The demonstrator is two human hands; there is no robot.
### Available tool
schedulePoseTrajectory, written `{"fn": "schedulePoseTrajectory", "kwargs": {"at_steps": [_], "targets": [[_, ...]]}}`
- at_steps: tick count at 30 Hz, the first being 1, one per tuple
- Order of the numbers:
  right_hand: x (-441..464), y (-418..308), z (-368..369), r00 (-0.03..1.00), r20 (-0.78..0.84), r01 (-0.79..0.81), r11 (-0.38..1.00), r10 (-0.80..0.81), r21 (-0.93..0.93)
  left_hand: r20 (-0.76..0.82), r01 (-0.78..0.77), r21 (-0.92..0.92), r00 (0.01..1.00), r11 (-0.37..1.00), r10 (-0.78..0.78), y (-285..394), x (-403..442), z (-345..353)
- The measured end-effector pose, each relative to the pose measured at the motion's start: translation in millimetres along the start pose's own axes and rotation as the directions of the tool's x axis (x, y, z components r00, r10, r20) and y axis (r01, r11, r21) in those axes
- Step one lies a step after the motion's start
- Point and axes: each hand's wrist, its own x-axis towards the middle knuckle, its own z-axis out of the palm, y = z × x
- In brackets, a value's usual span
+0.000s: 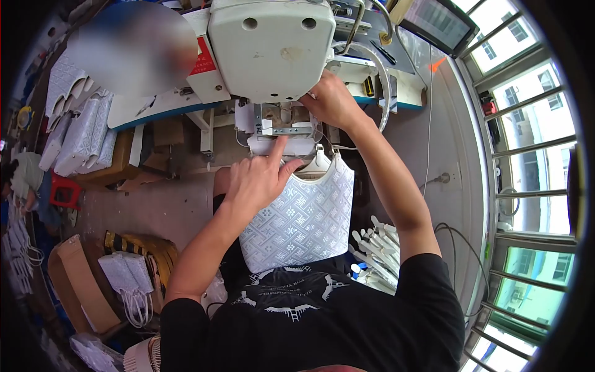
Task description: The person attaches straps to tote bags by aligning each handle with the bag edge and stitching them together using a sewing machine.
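Note:
A silver-white patterned handbag (299,217) hangs at my lap below the sewing machine (273,53), its opening toward the machine. My left hand (257,178) lies over the bag's upper left edge. Its index finger reaches out to the metal clamp frame (291,131) under the machine head, and the thumb is spread apart over the bag's opening. At the right side of the machine head is my right hand (333,102), close to the needle area. The fingertips of that hand are hidden by the machine, so what they touch does not show. White strap ends (320,155) stand at the bag's rim.
White handles (378,251) are bundled right of my lap. Patterned bags (83,133) are stacked at left, and more bags (127,273) lie by a cardboard box (80,285). A monitor (439,25) stands at upper right, near barred windows. Another person (37,186) is at far left.

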Motion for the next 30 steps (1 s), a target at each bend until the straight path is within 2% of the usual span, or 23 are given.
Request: {"fn": "schedulePoseTrajectory", "kwargs": {"at_steps": [2,7,10,15,19,23,26,27,30], "targets": [[-2,-3,3,0.994,-0.073,0.079,0.996,-0.076,0.045,-0.008,-0.003,0.007,1.000,1.000,0.003,-1,3,4],[-6,4,4,0.999,-0.026,0.027,0.992,-0.024,0.120,-0.027,0.023,0.003,0.999,1.000,-0.023,7,9,3],[-5,6,4,0.983,-0.081,0.169,0.982,-0.162,0.081,-0.002,0.066,0.021,0.998,0.998,-0.066,10,8,6],[-11,18,9,0.980,-0.134,0.155,0.986,-0.146,0.064,-0.029,0.062,0.003,0.998,0.998,-0.061,6,10,10],[-15,13,4,0.994,-0.060,0.098,0.991,-0.093,0.092,-0.037,0.065,-0.008,0.997,0.998,-0.065,7,11,10],[-31,18,-22,0.988,-0.133,0.104,0.971,-0.076,0.214,0.030,0.090,-0.109,0.996,0.990,-0.087,9,13,-5],[-55,34,-32,0.950,0.265,0.195,0.978,-0.168,-0.080,-0.007,0.038,-0.183,0.999,0.982,-0.040,-6,13,8],[-55,36,-33,0.951,0.266,0.187,0.979,-0.160,-0.081,-0.018,0.005,-0.215,1.000,0.977,-0.009,-9,13,10],[-42,53,-39,0.815,0.554,0.290,0.948,-0.172,-0.132,-0.031,-0.026,-0.201,0.999,0.979,0.020,-11,12,13]]}}
